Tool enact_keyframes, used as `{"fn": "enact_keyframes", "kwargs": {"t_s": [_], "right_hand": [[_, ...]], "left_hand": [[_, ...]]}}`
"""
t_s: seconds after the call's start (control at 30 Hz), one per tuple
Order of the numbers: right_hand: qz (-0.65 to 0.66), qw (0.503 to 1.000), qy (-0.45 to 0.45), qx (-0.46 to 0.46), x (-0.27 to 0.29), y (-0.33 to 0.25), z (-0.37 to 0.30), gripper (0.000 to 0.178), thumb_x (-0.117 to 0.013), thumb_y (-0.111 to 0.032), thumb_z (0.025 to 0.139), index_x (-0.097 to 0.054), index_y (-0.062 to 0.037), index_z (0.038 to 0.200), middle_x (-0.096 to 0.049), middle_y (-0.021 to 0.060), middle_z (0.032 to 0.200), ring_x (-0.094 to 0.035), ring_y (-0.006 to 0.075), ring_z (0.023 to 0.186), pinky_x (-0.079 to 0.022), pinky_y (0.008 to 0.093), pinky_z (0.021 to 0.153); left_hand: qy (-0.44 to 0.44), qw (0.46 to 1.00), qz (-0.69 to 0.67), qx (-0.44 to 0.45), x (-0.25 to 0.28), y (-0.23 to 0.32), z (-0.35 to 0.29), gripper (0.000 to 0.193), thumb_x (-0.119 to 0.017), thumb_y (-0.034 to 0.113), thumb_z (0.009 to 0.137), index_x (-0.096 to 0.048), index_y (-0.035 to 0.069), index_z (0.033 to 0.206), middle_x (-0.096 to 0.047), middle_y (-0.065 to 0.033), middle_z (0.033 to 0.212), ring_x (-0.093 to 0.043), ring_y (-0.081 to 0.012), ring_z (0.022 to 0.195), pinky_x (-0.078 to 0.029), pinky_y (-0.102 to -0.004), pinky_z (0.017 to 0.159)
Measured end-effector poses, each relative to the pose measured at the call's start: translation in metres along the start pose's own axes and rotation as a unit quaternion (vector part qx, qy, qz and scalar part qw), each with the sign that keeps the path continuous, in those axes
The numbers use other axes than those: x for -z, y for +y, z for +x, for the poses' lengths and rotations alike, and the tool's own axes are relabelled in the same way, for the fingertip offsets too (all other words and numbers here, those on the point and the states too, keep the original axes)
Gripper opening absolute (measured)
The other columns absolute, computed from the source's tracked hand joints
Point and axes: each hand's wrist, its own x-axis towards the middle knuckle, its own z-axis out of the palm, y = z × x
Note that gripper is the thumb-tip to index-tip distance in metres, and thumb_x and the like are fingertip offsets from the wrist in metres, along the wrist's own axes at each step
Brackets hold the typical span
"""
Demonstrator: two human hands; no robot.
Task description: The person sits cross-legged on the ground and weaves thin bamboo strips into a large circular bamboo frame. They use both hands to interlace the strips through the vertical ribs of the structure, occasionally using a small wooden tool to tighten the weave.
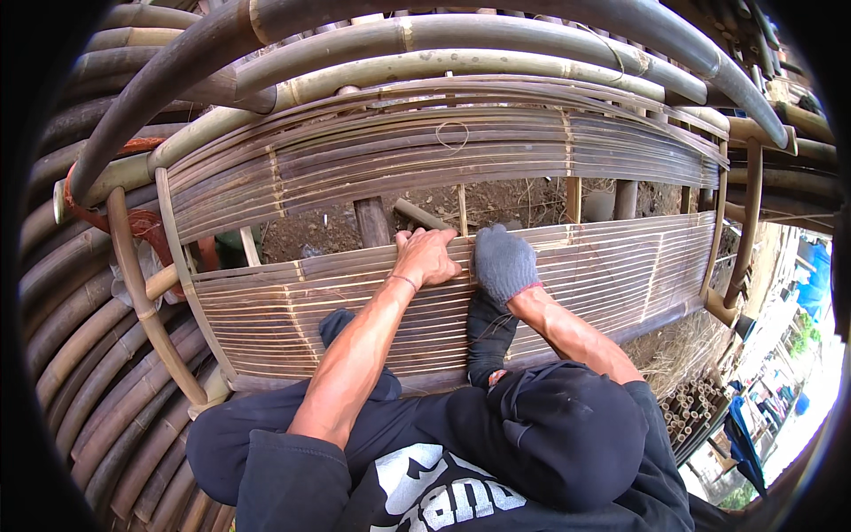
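A frame with thin bamboo slats lies before me, with a near slat panel (390,328) and a far slat panel (425,151) separated by a gap. My left hand (427,257), bare, is closed over the top slat at the near panel's far edge, fingers bent and thumb toward the right. Beside it, my right hand (506,263), in a grey knitted glove with a red cuff, is closed at the same edge; what its fingers hold is hidden. Just below the glove a black cloth-covered shape (489,337) rests on the slats.
Thick bamboo poles (496,34) curve across the far side, and more are stacked at left (115,381). Orange-red strands (151,235) hang by the frame's left end. A loose thin loop (452,136) lies on the far panel. Cut bamboo ends (691,412) sit at the lower right.
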Motion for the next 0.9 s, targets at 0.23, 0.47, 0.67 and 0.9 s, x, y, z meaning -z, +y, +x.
{"fn": "enact_keyframes", "kwargs": {"t_s": [0.23, 0.47, 0.67, 0.9], "right_hand": [[0.228, 0.947, -0.227, 0.009, 0.009, 0.028, 0.006, 0.025, -0.054, -0.023, 0.088, -0.066, -0.0015, 0.095, -0.068, 0.0277, 0.096, -0.065, 0.0444, 0.096, -0.052, 0.0473, 0.084], [0.368, 0.921, -0.029, 0.121, 0.036, 0.028, 0.006, 0.03, -0.059, -0.027, 0.095, -0.07, 0.0002, 0.102, -0.068, 0.0194, 0.111, -0.066, 0.033, 0.101, -0.051, 0.0409, 0.092], [0.589, 0.788, -0.163, -0.075, 0.08, 0.0, 0.038, 0.039, -0.049, -0.029, 0.096, -0.071, 0.0032, 0.095, -0.072, 0.0185, 0.096, -0.071, 0.0331, 0.087, -0.055, 0.0438, 0.085], [0.01, 0.984, -0.172, 0.052, 0.022, -0.001, 0.031, 0.036, -0.05, -0.032, 0.09, -0.074, -0.0049, 0.089, -0.071, 0.0207, 0.095, -0.069, 0.0407, 0.087, -0.055, 0.0488, 0.079]], "left_hand": [[0.066, 0.997, 0.016, -0.044, -0.011, -0.008, -0.003, 0.067, -0.072, 0.04, 0.065, -0.061, 0.01, 0.123, -0.067, -0.0135, 0.112, -0.057, -0.0312, 0.109, -0.031, -0.0456, 0.098], [0.067, 0.996, 0.042, -0.037, -0.002, 0.003, -0.013, 0.067, -0.078, 0.045, 0.061, -0.063, 0.005, 0.113, -0.066, -0.0134, 0.104, -0.059, -0.0329, 0.105, -0.036, -0.0459, 0.09], [0.025, 0.998, 0.06, -0.022, 0.003, 0.007, -0.014, 0.069, -0.079, 0.039, 0.064, -0.058, 0.009, 0.122, -0.064, -0.0134, 0.116, -0.055, -0.0316, 0.115, -0.034, -0.0465, 0.096], [0.086, 0.992, 0.03, -0.082, -0.008, -0.008, -0.015, 0.076, -0.079, 0.039, 0.063, -0.055, 0.011, 0.13, -0.061, -0.0132, 0.116, -0.053, -0.0317, 0.114, -0.029, -0.0498, 0.103]]}}
